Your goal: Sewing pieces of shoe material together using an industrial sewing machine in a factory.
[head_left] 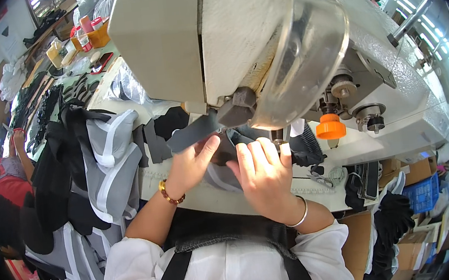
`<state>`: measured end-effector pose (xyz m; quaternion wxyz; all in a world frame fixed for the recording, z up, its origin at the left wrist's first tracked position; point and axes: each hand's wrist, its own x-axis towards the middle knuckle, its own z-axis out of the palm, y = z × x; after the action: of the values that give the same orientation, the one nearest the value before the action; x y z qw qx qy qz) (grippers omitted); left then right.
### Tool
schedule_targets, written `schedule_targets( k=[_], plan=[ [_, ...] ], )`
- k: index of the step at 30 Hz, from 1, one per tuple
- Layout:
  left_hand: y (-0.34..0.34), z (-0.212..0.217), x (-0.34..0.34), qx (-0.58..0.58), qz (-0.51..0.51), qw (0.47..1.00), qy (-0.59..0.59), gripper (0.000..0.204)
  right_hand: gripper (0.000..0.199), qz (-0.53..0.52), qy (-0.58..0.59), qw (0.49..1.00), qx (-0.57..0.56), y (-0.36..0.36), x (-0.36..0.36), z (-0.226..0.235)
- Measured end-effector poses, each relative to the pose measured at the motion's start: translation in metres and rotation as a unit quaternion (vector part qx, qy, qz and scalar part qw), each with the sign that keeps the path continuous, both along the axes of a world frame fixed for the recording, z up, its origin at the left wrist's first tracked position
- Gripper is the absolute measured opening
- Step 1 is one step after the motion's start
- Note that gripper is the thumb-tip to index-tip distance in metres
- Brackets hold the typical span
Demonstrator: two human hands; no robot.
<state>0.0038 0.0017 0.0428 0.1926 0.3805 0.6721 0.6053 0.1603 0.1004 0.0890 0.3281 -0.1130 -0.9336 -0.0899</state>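
A cream sewing machine (162, 42) fills the upper middle, with a clear plastic guard (302, 50) on its front. My left hand (192, 166) is closed on a dark grey fabric strip (195, 133), which slants up towards the machine's dark metal part. Close by on the right, my right hand (264, 177) has its fingers bent down onto black fabric (225, 153) below the guard. Its fingertips press there, and the machine hides part of the fabric. More black ribbed material (308, 145) lies just right of those fingers.
Grey and black pieces with white bands (110, 146) hang in a heap at my left. Scissors (322, 180) and a coil of pale cord (339, 176) lie on the right. An orange knob (330, 126) juts from the machine. A co-worker (6, 168) sits far left; a blue crate (423, 194) stands right.
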Motion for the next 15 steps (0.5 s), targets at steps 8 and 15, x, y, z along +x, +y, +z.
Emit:
schedule_targets(
  k=[8, 15],
  plan=[
    [0.019, 0.012, 0.02, 0.04, -0.289, 0.775, -0.561, 0.063, 0.04, -0.038, -0.086, 0.973, 0.209, -0.019, 0.015, 0.006],
    [0.01, 0.015, 0.013, 0.152, -0.203, 0.758, -0.601, 0.022, 0.045, -0.047, -0.069, 0.962, 0.262, -0.004, 0.016, -0.004]
  ],
)
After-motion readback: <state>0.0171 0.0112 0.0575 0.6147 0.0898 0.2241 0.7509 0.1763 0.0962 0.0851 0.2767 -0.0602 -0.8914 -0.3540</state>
